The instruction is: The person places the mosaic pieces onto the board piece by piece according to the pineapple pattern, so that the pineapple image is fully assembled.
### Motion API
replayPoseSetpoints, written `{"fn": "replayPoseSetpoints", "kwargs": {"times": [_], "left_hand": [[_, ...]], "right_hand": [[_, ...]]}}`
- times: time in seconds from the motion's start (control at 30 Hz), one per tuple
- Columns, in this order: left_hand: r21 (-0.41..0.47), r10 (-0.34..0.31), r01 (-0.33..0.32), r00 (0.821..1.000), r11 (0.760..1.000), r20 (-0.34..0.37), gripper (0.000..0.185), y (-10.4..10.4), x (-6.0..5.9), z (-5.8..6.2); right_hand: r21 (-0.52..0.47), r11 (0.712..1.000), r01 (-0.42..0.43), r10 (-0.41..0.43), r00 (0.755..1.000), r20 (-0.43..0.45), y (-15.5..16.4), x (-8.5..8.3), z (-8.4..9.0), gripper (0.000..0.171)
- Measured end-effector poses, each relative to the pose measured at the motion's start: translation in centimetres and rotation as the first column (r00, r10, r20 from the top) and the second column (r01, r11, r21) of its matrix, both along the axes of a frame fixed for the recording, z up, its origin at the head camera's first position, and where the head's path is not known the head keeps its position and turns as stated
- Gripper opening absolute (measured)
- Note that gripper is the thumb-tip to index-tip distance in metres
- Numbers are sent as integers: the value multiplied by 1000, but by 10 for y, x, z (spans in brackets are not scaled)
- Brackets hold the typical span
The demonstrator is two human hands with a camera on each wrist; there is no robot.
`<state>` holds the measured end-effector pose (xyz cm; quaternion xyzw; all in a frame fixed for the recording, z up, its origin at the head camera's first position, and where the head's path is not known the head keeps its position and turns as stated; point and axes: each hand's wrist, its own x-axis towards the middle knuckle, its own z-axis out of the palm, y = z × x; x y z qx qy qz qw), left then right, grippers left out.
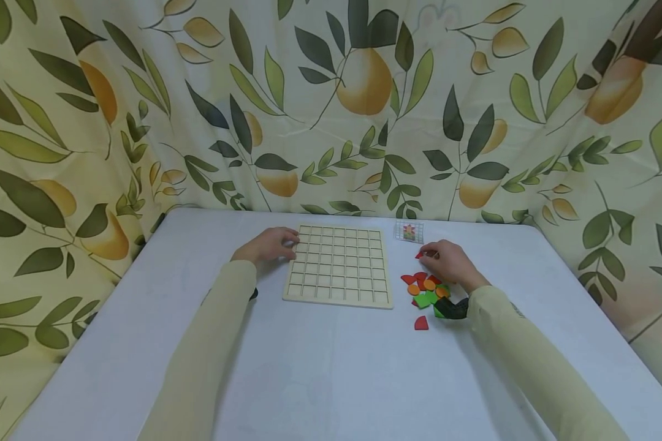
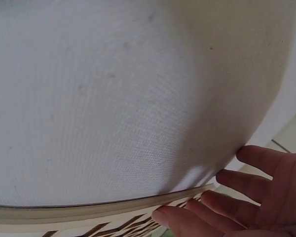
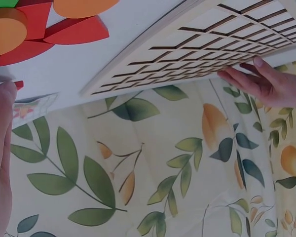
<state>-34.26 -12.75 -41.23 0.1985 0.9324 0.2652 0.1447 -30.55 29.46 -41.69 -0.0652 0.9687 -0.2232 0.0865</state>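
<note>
A pale wooden grid board [image 1: 339, 264] lies flat in the middle of the white table [image 1: 331, 373]. My left hand [image 1: 288, 242] rests with relaxed fingers on the board's far left edge; the left wrist view shows its fingers [image 2: 207, 202] lying against the board's rim [image 2: 89, 213]. To the board's right, my right hand [image 1: 431, 254] curls its fingertips on a small red piece [image 1: 419, 254]. Just behind that hand lies a pile of red, orange and green pieces [image 1: 426, 289]. The right wrist view shows red and orange pieces [image 3: 34, 29] and the board [image 3: 197, 49].
A small pattern card [image 1: 409, 231] lies beyond the right hand near the table's back edge. One red piece [image 1: 421, 323] sits apart, nearer me. A leaf-and-pear printed curtain [image 1: 331, 104] hangs around the table on three sides.
</note>
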Motion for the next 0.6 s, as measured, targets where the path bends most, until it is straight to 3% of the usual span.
{"fn": "replayPoseSetpoints", "kwargs": {"times": [0.6], "left_hand": [[2, 10, -10, 1000, 1000, 13, 43, 2, -4, -2]], "right_hand": [[2, 999, -34, 34, 999, -24, -2, 0, 0, 31]]}}
